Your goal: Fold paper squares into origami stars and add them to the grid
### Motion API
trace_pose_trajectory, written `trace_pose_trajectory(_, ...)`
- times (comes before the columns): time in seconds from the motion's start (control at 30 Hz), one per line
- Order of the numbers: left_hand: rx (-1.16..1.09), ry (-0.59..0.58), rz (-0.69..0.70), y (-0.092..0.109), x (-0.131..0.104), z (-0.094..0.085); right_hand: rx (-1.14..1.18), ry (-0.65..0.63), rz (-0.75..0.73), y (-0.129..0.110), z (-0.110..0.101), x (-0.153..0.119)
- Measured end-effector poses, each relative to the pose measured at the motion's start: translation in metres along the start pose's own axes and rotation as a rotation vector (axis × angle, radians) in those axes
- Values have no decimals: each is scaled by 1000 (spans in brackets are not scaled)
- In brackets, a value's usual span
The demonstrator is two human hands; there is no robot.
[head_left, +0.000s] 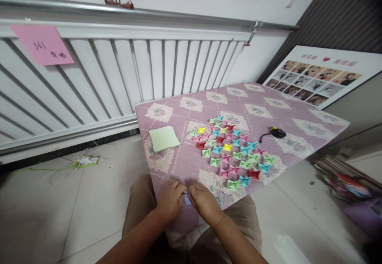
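Near the table's front edge, a small piece of blue-purple folded paper [187,198] is pinched between both hands. My left hand [172,197] is closed on its left side, and my right hand [203,201] grips it from the right. The fingers cover most of its shape. Beyond the hands, to the right, several small folded paper pieces [227,147] in green, pink, red, yellow and blue stand in rows. A stack of pale green square paper [164,138] lies farther back on the left.
A purple flowered cloth covers the table [191,160]. A coiled black cable [278,132] lies at the right. Behind stands a white radiator [170,63] with glasses [118,0] on its pipe. A power strip [86,161] is on the floor at left; a photo board [319,75] leans at right.
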State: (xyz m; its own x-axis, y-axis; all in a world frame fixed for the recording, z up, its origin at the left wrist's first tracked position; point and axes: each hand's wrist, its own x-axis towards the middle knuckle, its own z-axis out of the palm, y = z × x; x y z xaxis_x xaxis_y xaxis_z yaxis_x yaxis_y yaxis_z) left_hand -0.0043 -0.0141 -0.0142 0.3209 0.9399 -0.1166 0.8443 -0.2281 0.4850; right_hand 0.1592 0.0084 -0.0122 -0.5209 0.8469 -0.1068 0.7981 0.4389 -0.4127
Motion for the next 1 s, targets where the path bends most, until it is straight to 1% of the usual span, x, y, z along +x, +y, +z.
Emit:
trace_pose_trajectory(0.07, 16, -44, 39, 0, 9, -4, 9, 18, 8, 0, 1, 0)
trace_pose_trajectory(0.17, 33, -71, 73, -1, 17, -6, 48, 49, 33, 4, 2, -2)
trace_pose_trajectory(0.3, 45, -101, 111, -4, 18, -5, 102, 86, 69, 11, 2, -8)
trace_pose_trajectory(0.47, 63, -138, 141, -9, 22, -5, 129, 107, 68, 14, 2, -15)
trace_pose_trajectory(0.7, 105, -217, 246, -14, 30, -11, 138, 138, 23, 16, 1, -16)
trace_pose_trajectory(0.83, 150, -223, 272, -16, 29, -11, 126, 171, -12, 16, 2, -19)
trace_pose_trajectory(1.0, 213, -213, 291, -17, 27, -7, 75, 236, -52, 14, 9, -21)
